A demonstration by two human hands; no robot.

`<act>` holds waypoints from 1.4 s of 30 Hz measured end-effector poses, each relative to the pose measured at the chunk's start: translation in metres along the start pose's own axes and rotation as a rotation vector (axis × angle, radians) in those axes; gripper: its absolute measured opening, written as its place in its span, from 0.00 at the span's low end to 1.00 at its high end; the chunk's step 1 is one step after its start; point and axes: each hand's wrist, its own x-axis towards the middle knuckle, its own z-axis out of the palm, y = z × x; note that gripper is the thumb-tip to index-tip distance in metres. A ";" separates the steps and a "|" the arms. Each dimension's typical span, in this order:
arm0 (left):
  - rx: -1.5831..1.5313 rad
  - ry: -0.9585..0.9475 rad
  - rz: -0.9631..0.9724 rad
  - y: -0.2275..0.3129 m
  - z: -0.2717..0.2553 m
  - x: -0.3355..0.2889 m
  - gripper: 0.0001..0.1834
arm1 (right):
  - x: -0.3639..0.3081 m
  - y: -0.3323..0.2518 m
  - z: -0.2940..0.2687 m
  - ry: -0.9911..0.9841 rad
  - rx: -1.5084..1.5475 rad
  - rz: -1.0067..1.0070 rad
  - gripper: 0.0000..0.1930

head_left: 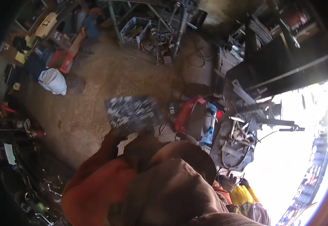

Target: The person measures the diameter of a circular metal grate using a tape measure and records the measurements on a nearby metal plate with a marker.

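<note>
A dark flat panel (133, 111) flecked with white is held up over the dirt floor at the middle of the view, blurred by motion. My left hand (115, 135), at the end of an orange sleeve, reaches up to the panel's lower left edge and seems to grip it. My right hand (146, 136), at the end of a brown sleeve, is just under the panel's lower edge. It is too dark and blurred to show its fingers. Both sleeves fill the lower middle of the picture.
A red and blue machine (196, 116) and a heap of grey metal parts (235, 143) lie to the right. A white sack (53, 81) lies at the left. A white crate (134, 32) and metal frames stand at the back. Another person in yellow (245, 197) is at the lower right.
</note>
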 end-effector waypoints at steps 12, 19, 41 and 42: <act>-0.426 0.558 -0.177 -0.222 -0.076 -0.066 0.24 | 0.065 -0.018 -0.016 -0.192 -0.218 -0.113 0.15; -0.788 0.737 -0.195 -0.254 -0.085 -0.030 0.26 | 0.192 -0.062 0.034 -0.296 -0.316 -0.260 0.15; -0.606 0.395 0.999 0.526 -0.233 0.037 0.27 | 0.651 -0.284 -0.171 0.306 0.018 -0.585 0.20; -0.576 0.375 0.986 0.560 -0.234 0.046 0.27 | 0.669 -0.291 -0.185 0.310 0.017 -0.576 0.20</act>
